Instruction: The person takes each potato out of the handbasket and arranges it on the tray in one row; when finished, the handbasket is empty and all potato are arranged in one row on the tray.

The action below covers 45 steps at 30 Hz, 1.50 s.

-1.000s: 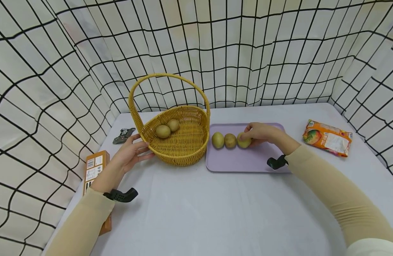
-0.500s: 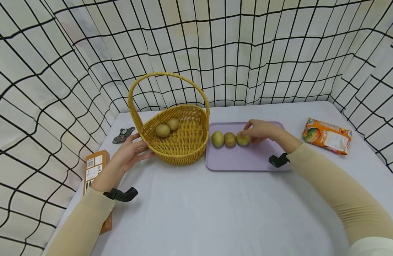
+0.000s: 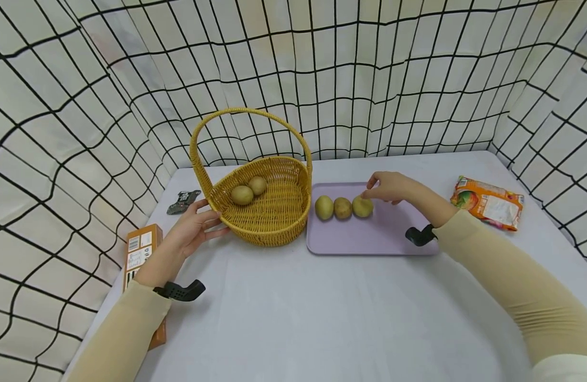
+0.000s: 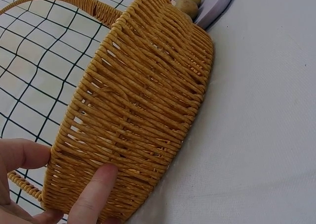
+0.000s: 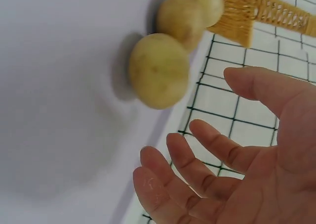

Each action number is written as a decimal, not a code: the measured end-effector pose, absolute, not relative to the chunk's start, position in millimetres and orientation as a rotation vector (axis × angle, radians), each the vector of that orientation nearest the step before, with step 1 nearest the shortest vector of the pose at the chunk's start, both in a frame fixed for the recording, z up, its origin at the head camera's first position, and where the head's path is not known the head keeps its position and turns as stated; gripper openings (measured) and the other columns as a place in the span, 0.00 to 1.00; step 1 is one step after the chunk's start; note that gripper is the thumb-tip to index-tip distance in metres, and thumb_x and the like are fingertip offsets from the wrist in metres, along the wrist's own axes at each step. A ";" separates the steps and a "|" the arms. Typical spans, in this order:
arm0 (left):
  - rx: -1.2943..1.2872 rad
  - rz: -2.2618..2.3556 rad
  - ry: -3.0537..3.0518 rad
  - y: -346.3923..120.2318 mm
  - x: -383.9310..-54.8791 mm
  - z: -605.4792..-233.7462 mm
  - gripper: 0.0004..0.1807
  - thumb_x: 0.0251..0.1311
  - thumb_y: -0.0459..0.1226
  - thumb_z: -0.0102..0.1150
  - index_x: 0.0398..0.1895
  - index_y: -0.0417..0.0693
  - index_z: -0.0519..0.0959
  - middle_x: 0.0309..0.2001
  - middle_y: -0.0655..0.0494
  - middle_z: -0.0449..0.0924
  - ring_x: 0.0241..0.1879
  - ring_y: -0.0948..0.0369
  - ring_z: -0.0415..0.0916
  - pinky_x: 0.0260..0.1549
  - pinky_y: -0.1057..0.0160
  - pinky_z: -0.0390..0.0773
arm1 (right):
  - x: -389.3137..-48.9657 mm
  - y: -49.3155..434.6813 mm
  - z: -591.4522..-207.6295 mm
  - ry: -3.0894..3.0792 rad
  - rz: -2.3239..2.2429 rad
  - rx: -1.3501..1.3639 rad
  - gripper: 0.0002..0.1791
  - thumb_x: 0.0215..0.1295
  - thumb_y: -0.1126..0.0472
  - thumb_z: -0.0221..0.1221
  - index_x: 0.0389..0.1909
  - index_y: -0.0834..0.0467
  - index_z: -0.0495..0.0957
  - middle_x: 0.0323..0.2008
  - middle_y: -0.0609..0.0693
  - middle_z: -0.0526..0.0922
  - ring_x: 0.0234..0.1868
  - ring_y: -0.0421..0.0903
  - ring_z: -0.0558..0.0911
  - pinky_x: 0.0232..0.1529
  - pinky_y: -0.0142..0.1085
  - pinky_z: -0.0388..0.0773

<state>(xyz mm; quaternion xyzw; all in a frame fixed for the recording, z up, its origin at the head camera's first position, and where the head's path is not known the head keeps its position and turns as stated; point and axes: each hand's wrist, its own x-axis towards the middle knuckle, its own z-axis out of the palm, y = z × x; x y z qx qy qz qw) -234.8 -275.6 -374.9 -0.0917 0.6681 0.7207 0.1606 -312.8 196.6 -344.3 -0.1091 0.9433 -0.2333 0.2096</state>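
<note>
My left hand holds the left side of a yellow woven basket, thumb at the rim and fingers against its outer wall. In the left wrist view, one fingertip presses the wicker. Two potatoes lie inside the basket, towards its left. On a lilac tray, three more potatoes stand in a row, the rightmost potato nearest my right hand. That hand hovers over the tray's right half; the right wrist view shows its fingers spread and apart from this potato.
An orange packet lies on the table's right side. To the left are a small dark packet and a brown carton, partly behind the left forearm. Black netting over white cloth borders the back and sides.
My right hand has let go of the rightmost potato and lifted a little up and right from it. The left hand and the basket stay as they were.
</note>
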 end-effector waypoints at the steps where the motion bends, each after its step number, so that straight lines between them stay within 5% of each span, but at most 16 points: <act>1: -0.262 2.058 1.909 -275.7 -234.6 -375.0 0.47 0.78 0.35 0.52 0.84 0.53 0.30 0.78 0.42 0.51 0.78 0.44 0.54 0.59 0.57 0.85 | -311.6 195.5 -341.7 2.636 -0.634 -0.320 0.30 0.70 0.43 0.60 0.61 0.61 0.72 0.51 0.62 0.79 0.43 0.51 0.79 0.36 0.39 0.85; 6: -0.262 2.053 1.913 -275.9 -234.0 -375.0 0.47 0.78 0.35 0.51 0.84 0.53 0.30 0.78 0.42 0.52 0.78 0.44 0.55 0.59 0.57 0.84 | -306.6 187.4 -329.6 2.668 -0.600 -0.399 0.28 0.70 0.43 0.59 0.60 0.60 0.74 0.55 0.61 0.82 0.42 0.56 0.82 0.35 0.39 0.83; 15: -0.253 2.046 1.919 -275.7 -233.5 -374.7 0.48 0.78 0.36 0.53 0.84 0.54 0.30 0.77 0.43 0.54 0.78 0.44 0.55 0.60 0.56 0.83 | -290.5 158.9 -308.2 2.711 -0.551 -0.563 0.25 0.70 0.44 0.60 0.58 0.56 0.77 0.55 0.58 0.85 0.51 0.53 0.83 0.50 0.49 0.83; 35: -0.264 2.048 1.914 -276.1 -233.9 -374.9 0.46 0.78 0.35 0.51 0.84 0.54 0.30 0.78 0.42 0.51 0.78 0.44 0.54 0.60 0.56 0.84 | -269.5 82.2 -275.4 2.606 -0.586 -0.820 0.25 0.70 0.41 0.62 0.59 0.52 0.77 0.52 0.51 0.85 0.51 0.47 0.82 0.57 0.44 0.81; 45: -0.262 2.050 1.912 -275.8 -234.3 -375.4 0.46 0.78 0.35 0.51 0.85 0.55 0.31 0.79 0.42 0.50 0.78 0.43 0.54 0.60 0.56 0.84 | -285.9 45.5 -273.4 2.580 -0.637 -0.901 0.23 0.71 0.42 0.61 0.58 0.53 0.78 0.54 0.50 0.82 0.52 0.47 0.81 0.50 0.40 0.83</act>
